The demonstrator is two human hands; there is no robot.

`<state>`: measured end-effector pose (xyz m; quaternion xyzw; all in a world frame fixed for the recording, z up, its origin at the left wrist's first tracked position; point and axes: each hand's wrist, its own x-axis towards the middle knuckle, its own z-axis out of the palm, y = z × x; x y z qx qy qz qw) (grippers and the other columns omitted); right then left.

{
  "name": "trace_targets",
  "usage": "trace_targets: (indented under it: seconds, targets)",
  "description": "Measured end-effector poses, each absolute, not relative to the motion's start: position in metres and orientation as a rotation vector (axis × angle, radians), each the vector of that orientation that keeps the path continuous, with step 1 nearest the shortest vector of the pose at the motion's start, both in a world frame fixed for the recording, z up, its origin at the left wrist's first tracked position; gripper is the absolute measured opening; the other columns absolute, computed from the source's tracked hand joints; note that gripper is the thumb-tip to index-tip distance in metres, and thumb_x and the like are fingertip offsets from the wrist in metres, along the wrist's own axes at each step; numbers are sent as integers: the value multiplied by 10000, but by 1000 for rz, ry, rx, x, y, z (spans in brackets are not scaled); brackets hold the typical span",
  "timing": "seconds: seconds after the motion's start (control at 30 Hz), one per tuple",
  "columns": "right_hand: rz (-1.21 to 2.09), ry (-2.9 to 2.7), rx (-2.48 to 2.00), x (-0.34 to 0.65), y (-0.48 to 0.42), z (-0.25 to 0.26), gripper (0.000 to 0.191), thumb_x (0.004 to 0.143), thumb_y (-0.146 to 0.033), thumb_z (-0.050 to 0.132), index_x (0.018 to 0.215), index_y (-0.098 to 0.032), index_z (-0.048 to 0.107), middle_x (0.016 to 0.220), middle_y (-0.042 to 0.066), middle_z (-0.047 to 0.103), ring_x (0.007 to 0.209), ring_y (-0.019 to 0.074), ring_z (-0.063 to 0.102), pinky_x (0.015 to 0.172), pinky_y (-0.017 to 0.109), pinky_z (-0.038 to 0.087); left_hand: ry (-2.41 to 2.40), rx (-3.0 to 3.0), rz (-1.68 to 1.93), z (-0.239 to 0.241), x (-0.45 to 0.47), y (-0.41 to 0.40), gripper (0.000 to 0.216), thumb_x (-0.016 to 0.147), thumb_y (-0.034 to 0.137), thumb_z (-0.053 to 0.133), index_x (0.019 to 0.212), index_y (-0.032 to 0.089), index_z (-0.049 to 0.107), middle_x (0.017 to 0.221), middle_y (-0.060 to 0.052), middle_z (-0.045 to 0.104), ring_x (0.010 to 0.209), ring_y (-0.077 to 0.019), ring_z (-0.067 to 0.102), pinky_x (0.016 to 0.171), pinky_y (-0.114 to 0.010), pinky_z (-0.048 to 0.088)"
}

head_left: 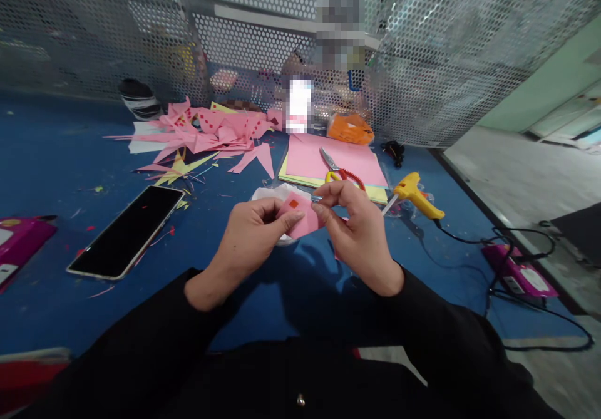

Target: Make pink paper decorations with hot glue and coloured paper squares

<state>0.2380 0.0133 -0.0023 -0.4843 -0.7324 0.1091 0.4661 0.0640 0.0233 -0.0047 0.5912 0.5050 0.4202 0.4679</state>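
Observation:
My left hand is closed, its thumb and forefinger pinching a small pink paper piece that bears a red diamond mark. At the paper's right edge, the thumb and forefinger of my right hand are pinched together on it. A short bluish-silver bit shows by the right fingertips; I cannot make out what it is. Behind the paper and partly hidden stands a small bowl lined with white. Scissors with red and yellow handles lie on pink and yellow sheets, just beyond my right hand.
A yellow glue gun with a black cord lies at right, near a magenta box. At left are a phone, another magenta box and pink paper scraps. Perforated metal panels close off the blue table's back.

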Motion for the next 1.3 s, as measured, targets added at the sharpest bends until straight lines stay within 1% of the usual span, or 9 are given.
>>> trace_targets:
  seconds: [0.3,0.47,0.6,0.7,0.77,0.83,0.9,1.1,1.3]
  targets:
    - [229,-1777,-1190,244,17,-1,95,900,-175,594,983,-221,594,800,-18,662,773,162,629,752,349,469,1227,1493,1022,1,64,23,414,816,524,694,627,156,689,555,33,543,547,-97,424,540,-243,291]
    - [206,-1759,-1196,243,18,-2,92,896,-194,603,983,-224,597,812,-12,684,794,173,641,772,351,479,1153,1442,949,-3,64,25,268,758,431,777,755,163,766,718,-28,742,663,-159,618,643,-263,445]
    - [93,-1809,-1205,259,25,9,86,932,-288,591,979,-221,618,886,13,732,839,187,676,817,360,490,1161,1340,999,-2,64,24,210,754,382,793,733,173,776,724,-47,769,695,-179,673,689,-277,504]
    - [-282,-1780,-1465,299,36,18,175,923,-288,557,1035,-193,653,1056,94,739,1007,258,663,908,420,460,1168,1180,1117,2,62,25,190,719,362,826,709,184,761,666,-23,744,645,-156,664,669,-261,528]
    - [-509,-1713,-1821,334,43,16,275,885,-237,547,1123,-145,651,1123,165,714,1049,315,643,905,461,439,1168,1133,1170,3,61,26,183,701,347,837,692,184,756,642,-14,730,612,-144,653,646,-251,537]
    - [-570,-1657,-2259,366,50,6,312,867,-206,517,1119,-91,660,1098,228,700,1013,351,639,845,469,427,1164,1115,1188,4,61,27,186,686,344,846,694,179,760,644,-19,732,581,-141,646,614,-250,541]
    - [-478,-1705,-2570,391,54,-7,288,872,-191,483,1040,-72,685,1056,245,702,955,336,642,806,444,408,1158,1090,1182,4,61,28,202,681,353,852,716,174,766,673,-29,744,565,-143,650,586,-252,541]
    - [-406,-1746,-2616,411,59,-31,223,763,-157,572,940,-137,707,947,176,718,851,279,616,765,407,368,1150,1106,1136,3,58,28,240,682,397,860,707,177,768,720,-51,764,546,-145,649,578,-264,536]
    - [-473,-1588,-2474,408,56,-15,305,808,-237,541,1043,-100,679,1066,234,684,975,371,615,798,479,386,1127,1142,1133,-1,53,29,186,700,349,840,748,178,786,730,-65,775,605,-167,681,609,-276,539]
